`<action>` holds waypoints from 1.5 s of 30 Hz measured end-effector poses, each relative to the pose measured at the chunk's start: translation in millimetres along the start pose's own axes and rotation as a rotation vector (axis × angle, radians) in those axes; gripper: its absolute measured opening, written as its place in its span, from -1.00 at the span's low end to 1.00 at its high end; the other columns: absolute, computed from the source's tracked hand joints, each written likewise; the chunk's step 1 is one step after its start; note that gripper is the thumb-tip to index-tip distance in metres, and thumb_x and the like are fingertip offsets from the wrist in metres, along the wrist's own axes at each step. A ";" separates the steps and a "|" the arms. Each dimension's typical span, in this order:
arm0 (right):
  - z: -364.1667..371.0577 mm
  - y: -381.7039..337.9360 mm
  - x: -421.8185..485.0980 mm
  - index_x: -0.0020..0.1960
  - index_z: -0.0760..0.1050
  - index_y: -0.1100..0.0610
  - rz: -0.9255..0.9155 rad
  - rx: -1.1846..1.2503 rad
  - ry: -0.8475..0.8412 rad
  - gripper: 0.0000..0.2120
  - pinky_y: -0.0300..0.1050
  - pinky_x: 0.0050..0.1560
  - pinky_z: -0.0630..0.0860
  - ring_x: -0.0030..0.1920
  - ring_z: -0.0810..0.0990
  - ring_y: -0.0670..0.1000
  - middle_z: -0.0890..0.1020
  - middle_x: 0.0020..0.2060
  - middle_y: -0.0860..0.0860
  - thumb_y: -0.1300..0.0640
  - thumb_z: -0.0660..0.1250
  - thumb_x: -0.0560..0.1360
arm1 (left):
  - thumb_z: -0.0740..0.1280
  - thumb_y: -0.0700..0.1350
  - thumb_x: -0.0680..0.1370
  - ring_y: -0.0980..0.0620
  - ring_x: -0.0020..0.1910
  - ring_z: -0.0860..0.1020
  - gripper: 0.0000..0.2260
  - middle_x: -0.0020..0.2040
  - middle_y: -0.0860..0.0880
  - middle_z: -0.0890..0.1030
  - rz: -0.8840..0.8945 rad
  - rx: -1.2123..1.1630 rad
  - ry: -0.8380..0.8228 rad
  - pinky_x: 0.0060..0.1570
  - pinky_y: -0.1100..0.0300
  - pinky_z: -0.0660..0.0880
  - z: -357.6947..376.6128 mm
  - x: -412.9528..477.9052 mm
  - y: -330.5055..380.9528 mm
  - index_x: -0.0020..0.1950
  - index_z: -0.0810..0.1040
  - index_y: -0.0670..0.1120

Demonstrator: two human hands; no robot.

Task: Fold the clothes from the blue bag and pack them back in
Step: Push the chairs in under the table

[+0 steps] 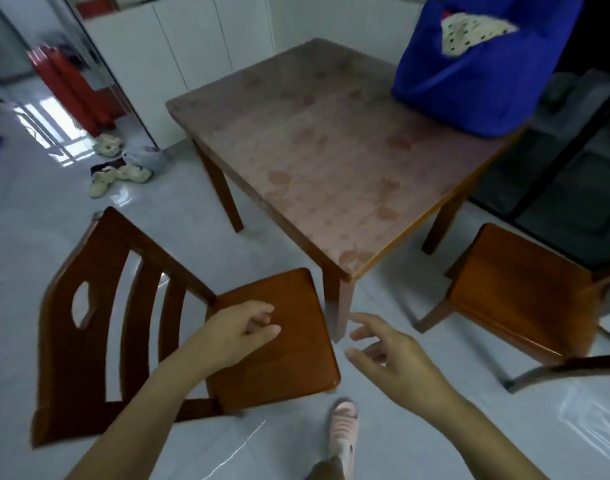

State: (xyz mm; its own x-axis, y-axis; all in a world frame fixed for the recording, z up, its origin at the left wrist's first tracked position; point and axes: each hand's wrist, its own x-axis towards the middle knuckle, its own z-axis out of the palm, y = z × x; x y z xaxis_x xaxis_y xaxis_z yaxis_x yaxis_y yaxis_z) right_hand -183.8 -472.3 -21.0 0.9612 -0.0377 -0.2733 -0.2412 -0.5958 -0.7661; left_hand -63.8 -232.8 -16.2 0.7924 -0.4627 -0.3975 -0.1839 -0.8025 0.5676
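The blue bag (470,81) stands on the far right corner of the wooden table (331,161). A cream garment with dark dots (470,31) shows in the bag's open top. My left hand (241,332) hovers over the seat of the near chair (283,341), fingers loosely curled, holding nothing. My right hand (393,355) is in the air beside the table's near leg, fingers spread and relaxed, empty. Both hands are well short of the bag.
A second wooden chair (515,292) stands to the right of the table. Pale slippers (120,174) and a grey bag lie on the white tiled floor at the left, near a red case (71,84). My foot in a pink sandal (343,424) is below.
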 end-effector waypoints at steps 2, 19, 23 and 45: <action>27.7 -3.7 -19.0 0.36 0.25 -0.23 0.044 0.014 -0.043 -0.53 -0.38 -0.04 0.53 -0.05 0.59 -0.21 0.49 0.10 -0.28 -0.21 0.25 0.48 | 0.27 0.14 0.54 0.23 0.09 0.49 -0.56 0.24 0.14 0.49 0.005 0.056 -0.019 0.05 0.34 0.46 -8.7 -15.9 -13.9 0.39 0.37 0.06; 244.4 -168.7 27.0 0.27 0.34 -0.22 0.119 0.138 0.149 -0.62 -0.18 -0.03 0.61 -0.03 0.60 -0.17 0.56 0.00 -0.25 -0.16 0.29 0.48 | 0.24 0.17 0.55 0.09 0.21 0.50 -0.48 0.32 0.02 0.49 0.182 0.313 -0.136 0.14 0.26 0.44 -182.4 -33.4 -214.7 0.45 0.31 -0.02; 298.4 -216.7 44.6 0.32 0.34 -0.18 0.173 0.146 0.199 -0.58 -0.31 -0.05 0.57 -0.04 0.60 -0.21 0.53 -0.02 -0.30 -0.17 0.27 0.48 | 0.24 0.21 0.54 0.14 0.18 0.50 -0.54 0.26 0.05 0.53 0.308 0.388 -0.205 0.17 0.19 0.47 -210.5 -13.7 -252.9 0.37 0.40 0.03; 361.1 -270.0 84.3 -0.15 0.21 -0.60 0.531 0.114 0.059 -0.53 -0.56 -0.01 0.33 -0.01 0.46 -0.37 0.39 -0.04 -0.52 -0.59 -0.06 -0.04 | 0.09 0.60 0.16 0.22 0.35 0.28 -0.18 0.25 0.20 0.48 0.822 0.872 -0.509 0.39 0.09 -0.39 -290.2 131.3 -289.1 0.25 0.51 0.18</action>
State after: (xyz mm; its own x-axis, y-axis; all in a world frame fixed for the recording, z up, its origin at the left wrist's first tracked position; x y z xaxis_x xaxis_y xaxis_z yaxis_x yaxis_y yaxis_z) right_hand -86.0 -25.0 -47.3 0.7081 -0.3572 -0.6091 -0.7055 -0.3921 -0.5904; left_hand 262.2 47.7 -23.3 -0.0048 -0.8683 -0.4961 -0.9742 -0.1079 0.1983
